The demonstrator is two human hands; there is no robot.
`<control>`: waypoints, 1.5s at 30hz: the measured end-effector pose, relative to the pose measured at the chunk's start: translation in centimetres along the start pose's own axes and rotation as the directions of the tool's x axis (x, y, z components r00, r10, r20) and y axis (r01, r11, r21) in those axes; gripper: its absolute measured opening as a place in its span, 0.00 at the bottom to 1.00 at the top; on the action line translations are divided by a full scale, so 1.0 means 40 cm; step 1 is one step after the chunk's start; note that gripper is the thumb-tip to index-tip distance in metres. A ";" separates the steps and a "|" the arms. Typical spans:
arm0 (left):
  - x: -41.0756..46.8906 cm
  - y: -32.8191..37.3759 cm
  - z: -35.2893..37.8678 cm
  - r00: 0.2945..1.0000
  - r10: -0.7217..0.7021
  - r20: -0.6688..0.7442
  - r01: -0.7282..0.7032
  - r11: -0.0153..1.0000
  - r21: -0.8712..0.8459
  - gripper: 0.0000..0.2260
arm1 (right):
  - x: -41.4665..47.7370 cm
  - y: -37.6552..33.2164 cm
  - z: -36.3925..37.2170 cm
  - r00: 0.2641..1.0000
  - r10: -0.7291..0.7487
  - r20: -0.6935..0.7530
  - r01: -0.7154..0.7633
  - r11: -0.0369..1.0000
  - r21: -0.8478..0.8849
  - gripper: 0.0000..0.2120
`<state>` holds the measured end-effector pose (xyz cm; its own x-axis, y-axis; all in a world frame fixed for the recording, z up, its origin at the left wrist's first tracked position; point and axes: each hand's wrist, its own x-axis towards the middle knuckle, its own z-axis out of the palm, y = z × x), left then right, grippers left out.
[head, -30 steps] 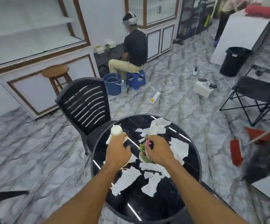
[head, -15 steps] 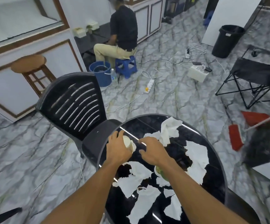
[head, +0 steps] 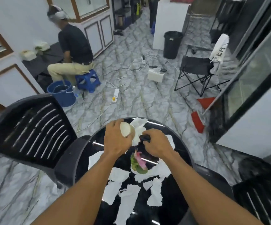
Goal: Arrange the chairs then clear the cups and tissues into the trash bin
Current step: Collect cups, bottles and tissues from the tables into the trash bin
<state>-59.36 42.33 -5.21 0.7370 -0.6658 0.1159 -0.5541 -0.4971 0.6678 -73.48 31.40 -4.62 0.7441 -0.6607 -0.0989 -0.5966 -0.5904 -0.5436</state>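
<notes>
Over the round black table (head: 177, 207), left hand (head: 115, 142) now has the paper cup (head: 127, 129) lifted and tipped sideways; right hand (head: 155, 146) has moved off the plate, now pinching something dark. Tissues (head: 126, 203) still everywhere.

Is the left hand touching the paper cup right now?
Touching. The head view shows the left hand wrapped around the paper cup, fingers overlapping its side, cup tilted above the table.
</notes>
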 end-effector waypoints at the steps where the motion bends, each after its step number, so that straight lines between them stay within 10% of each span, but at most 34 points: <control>1: -0.013 0.056 0.023 0.998 0.055 0.022 -0.055 0.998 -0.021 0.28 | -0.033 0.034 -0.039 0.999 0.035 -0.031 -0.035 0.999 0.003 0.18; 13: -0.563 0.773 0.392 0.748 0.615 0.250 -0.557 0.786 -0.267 0.29 | -0.827 0.553 -0.484 0.787 0.449 -0.424 -0.468 0.881 0.064 0.15; 24: -1.207 1.229 0.719 0.197 0.900 0.388 -0.714 0.403 -0.573 0.27 | -1.607 0.862 -0.582 0.265 0.786 -0.558 -0.804 0.499 0.322 0.22; 38: -1.956 1.363 0.941 -0.523 0.683 0.509 -0.527 0.211 -0.824 0.29 | -2.289 0.889 -0.305 -0.425 0.877 -0.222 -0.705 -0.167 0.690 0.16; 45: -2.222 1.291 0.953 -0.645 0.475 0.599 -0.578 0.210 -0.789 0.28 | -2.516 0.871 -0.161 -0.581 0.811 -0.071 -0.544 -0.322 0.775 0.19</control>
<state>-168.23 54.64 -9.06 -0.9702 -0.1397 -0.1980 -0.2368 0.7191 0.6533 -171.07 74.35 -8.24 -0.9372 -0.1279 -0.3243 0.0203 0.9087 -0.4170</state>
